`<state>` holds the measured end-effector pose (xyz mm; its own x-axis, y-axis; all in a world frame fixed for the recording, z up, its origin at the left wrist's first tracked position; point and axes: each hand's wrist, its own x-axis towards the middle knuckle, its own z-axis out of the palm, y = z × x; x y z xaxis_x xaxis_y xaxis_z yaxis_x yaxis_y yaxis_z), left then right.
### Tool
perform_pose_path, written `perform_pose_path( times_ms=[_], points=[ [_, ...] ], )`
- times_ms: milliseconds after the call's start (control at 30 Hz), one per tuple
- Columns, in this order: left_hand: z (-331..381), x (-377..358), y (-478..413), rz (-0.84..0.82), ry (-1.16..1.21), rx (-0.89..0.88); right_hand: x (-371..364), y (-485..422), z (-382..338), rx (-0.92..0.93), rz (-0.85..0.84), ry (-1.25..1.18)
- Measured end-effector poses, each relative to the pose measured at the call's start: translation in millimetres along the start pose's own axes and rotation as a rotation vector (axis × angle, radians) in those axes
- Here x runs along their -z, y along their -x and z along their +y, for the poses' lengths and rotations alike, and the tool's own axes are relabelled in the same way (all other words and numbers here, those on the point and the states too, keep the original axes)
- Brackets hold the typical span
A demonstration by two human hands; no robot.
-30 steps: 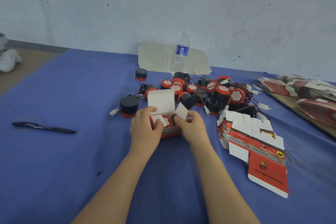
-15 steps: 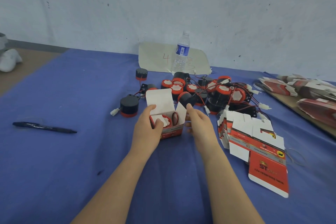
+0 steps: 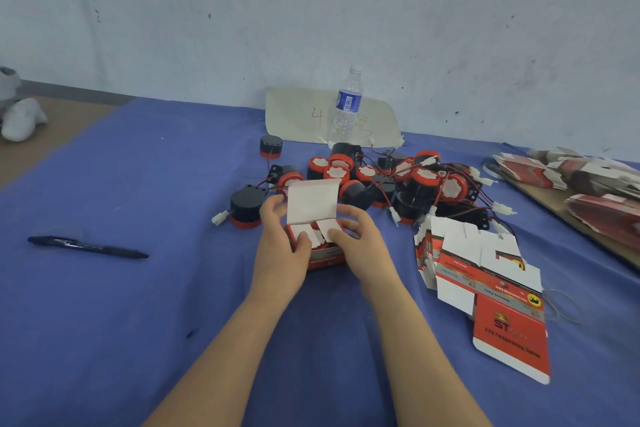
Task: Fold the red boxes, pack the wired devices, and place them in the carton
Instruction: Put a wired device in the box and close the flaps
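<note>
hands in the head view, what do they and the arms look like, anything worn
Left hand and right hand are bare: no gloves, rings or watch visible. Both forearms are bare down to the frame's bottom edge; no sleeves in view.

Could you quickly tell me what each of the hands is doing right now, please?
Left hand: holds the red box, thumb on its left flap.
Right hand: holds the same box, thumb on its right flap.
</note>
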<state>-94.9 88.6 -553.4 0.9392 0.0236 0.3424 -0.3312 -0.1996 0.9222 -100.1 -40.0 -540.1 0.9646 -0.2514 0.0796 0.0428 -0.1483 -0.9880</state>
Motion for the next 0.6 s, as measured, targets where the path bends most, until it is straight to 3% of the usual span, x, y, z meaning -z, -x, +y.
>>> perform_pose_path(
  times_ms=[100, 200, 267, 367, 600],
  points=[
    [1.6, 1.3, 0.1, -0.011, -0.019, -0.062, -0.1, 1.0, 0.9, 0.091, -0.035, -0.011],
    [1.7, 5.3, -0.2, -0.051, -0.105, -0.135, 5.1, 5.1, -3.3, 0.227, -0.113, 0.187],
    [1.0, 9.8, -1.0, -0.077, -0.102, -0.12, 17.6, 5.9, -7.3, 0.18, -0.296, 0.31],
    [1.2, 18.6, -3.4, -0.157, -0.082, -0.072, 34.7, 10.8, -13.9, 0.031, -0.583, 0.265],
    [4.7, 31.3, -8.0, -0.299, 0.29, 0.235, 31.6, 10.0, -10.5, 0.079, -0.438, 0.191]
  ],
)
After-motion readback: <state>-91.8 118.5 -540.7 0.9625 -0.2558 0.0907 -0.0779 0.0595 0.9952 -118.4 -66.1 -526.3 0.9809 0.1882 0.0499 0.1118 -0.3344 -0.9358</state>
